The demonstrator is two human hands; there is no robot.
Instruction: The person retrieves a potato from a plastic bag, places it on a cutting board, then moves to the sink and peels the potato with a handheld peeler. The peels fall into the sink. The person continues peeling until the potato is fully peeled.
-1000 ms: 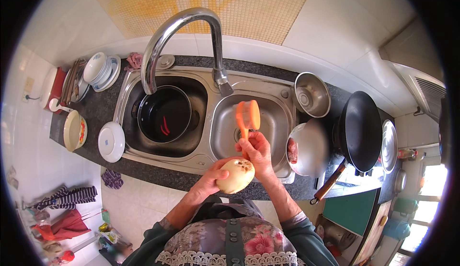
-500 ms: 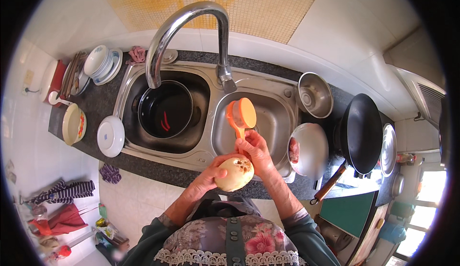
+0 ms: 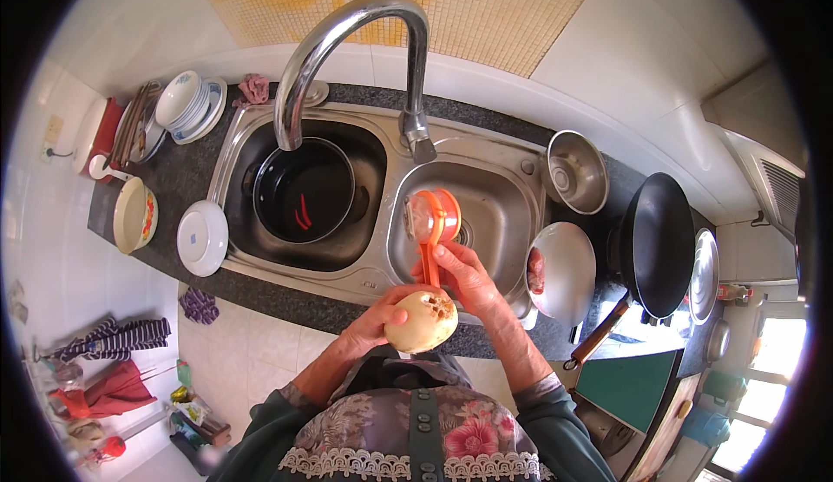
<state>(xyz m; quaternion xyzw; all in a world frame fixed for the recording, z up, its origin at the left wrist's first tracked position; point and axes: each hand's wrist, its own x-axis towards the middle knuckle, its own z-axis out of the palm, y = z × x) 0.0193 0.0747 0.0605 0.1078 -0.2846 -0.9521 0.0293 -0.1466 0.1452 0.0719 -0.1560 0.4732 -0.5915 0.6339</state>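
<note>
My left hand (image 3: 380,319) is closed around a pale, rounded root vegetable (image 3: 418,324) with a rough brown patch at its upper right end. My right hand (image 3: 467,278) grips the handle of an orange peeler (image 3: 444,213) with a round, partly clear head. That head is held above the right sink basin (image 3: 503,213), just beyond the vegetable and apart from it. In the left basin sits a black pot (image 3: 291,174) with red chillies (image 3: 303,213) in it.
A tall curved faucet (image 3: 343,22) rises between the basins. A white bowl with raw meat (image 3: 568,278), a steel bowl (image 3: 574,165) and a black wok (image 3: 657,248) stand at right. On the left counter are an upturned white bowl (image 3: 203,239), stacked dishes (image 3: 186,100) and a cream bowl (image 3: 132,217).
The peeler has turned in my right hand, so its head shows the clear side instead of the flat orange face. My left hand and the vegetable have barely moved.
</note>
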